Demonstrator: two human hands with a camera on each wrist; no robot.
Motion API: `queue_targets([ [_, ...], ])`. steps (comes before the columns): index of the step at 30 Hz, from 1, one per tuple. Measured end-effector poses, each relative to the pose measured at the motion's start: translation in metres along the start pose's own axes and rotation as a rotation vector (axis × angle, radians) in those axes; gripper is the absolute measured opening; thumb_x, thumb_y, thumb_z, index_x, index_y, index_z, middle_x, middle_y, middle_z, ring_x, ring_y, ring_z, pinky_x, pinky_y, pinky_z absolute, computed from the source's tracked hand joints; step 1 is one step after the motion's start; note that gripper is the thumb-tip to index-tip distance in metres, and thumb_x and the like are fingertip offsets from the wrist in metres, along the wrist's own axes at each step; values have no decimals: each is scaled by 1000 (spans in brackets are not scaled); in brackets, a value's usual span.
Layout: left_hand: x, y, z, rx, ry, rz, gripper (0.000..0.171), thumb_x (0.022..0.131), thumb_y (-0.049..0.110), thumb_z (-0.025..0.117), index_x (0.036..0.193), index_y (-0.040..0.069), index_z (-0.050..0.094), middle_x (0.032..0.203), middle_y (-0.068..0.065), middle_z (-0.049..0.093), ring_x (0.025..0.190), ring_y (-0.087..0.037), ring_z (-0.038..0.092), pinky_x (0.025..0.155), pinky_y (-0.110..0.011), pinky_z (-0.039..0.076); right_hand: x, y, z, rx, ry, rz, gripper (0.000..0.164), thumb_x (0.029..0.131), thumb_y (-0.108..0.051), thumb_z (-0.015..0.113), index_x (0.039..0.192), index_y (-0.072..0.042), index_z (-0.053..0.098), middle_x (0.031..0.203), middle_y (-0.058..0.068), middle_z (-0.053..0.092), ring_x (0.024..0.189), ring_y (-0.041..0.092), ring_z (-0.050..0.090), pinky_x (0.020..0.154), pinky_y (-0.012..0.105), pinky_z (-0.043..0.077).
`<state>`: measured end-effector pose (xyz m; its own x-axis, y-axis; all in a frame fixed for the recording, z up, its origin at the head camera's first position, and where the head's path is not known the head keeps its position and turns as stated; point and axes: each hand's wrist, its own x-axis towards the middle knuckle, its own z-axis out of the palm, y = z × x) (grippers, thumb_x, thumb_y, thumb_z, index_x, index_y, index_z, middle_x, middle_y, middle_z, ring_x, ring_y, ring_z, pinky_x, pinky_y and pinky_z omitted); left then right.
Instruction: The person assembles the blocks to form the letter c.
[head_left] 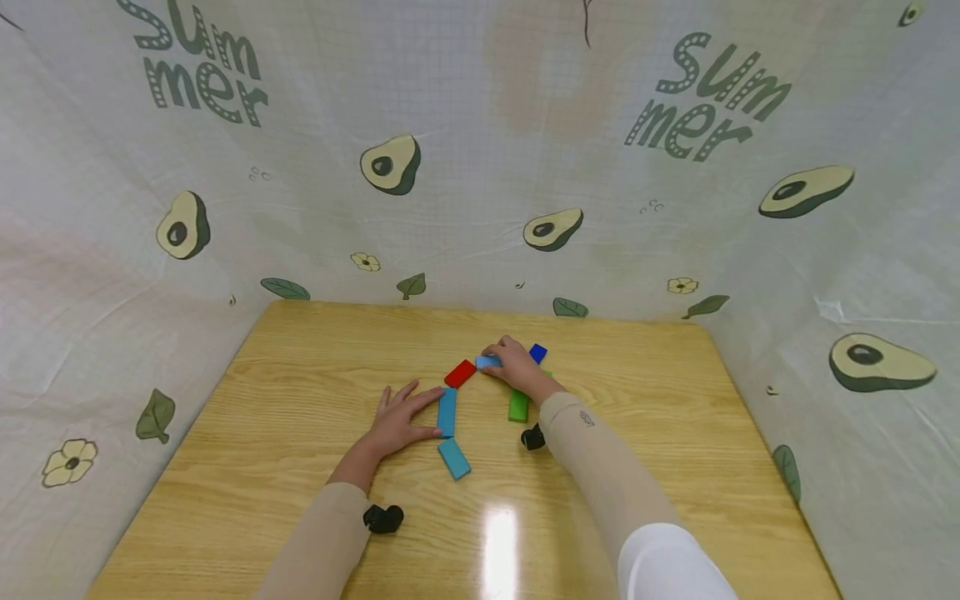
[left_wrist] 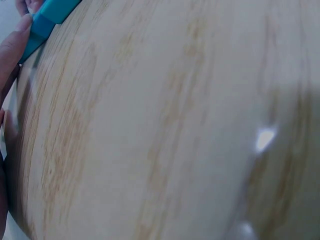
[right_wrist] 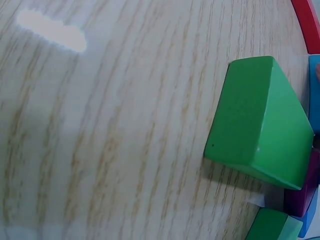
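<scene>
My left hand [head_left: 402, 419] lies on the table with fingers spread. Its thumb and index finger touch the left side of a long blue block [head_left: 447, 412] near both ends. In the left wrist view the thumb rests against that blue block [left_wrist: 37, 37]. A shorter light-blue block [head_left: 453, 459] meets its near end at an angle, and a red block [head_left: 460, 374] slants off its far end. My right hand [head_left: 517, 367] pinches a light-blue block [head_left: 487, 362] beside the red one, thumb on the near side, fingers on the far side.
Under the right forearm stands a green block [head_left: 518, 406]. Past the right hand lie a dark blue block [head_left: 537, 353] and another green piece [right_wrist: 272, 225]; a purple block [right_wrist: 300, 197] shows in the right wrist view. A printed cloth [head_left: 480, 267] walls the wooden table [head_left: 337, 350].
</scene>
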<state>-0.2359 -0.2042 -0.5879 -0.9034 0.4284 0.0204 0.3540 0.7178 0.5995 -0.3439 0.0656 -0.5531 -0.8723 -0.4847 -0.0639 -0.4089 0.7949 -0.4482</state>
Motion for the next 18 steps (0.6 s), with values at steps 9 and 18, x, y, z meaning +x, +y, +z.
queue_targets([
  [9, 0, 0, 0, -4, 2, -1, 76, 84, 48, 73, 150, 27, 43, 151, 1, 41, 147, -32, 14, 111, -60, -13, 0, 2, 3, -32, 10, -2, 36, 95, -31, 65, 127, -14, 63, 105, 5, 48, 93, 20, 48, 83, 32, 45],
  [18, 0, 2, -1, -22, -1, -4, 76, 83, 48, 74, 150, 26, 43, 151, -2, 42, 146, -34, 14, 111, -61, -12, -8, 2, -9, -15, -1, 9, 44, 95, -34, 65, 133, -14, 59, 109, 5, 48, 93, 20, 48, 83, 34, 45],
])
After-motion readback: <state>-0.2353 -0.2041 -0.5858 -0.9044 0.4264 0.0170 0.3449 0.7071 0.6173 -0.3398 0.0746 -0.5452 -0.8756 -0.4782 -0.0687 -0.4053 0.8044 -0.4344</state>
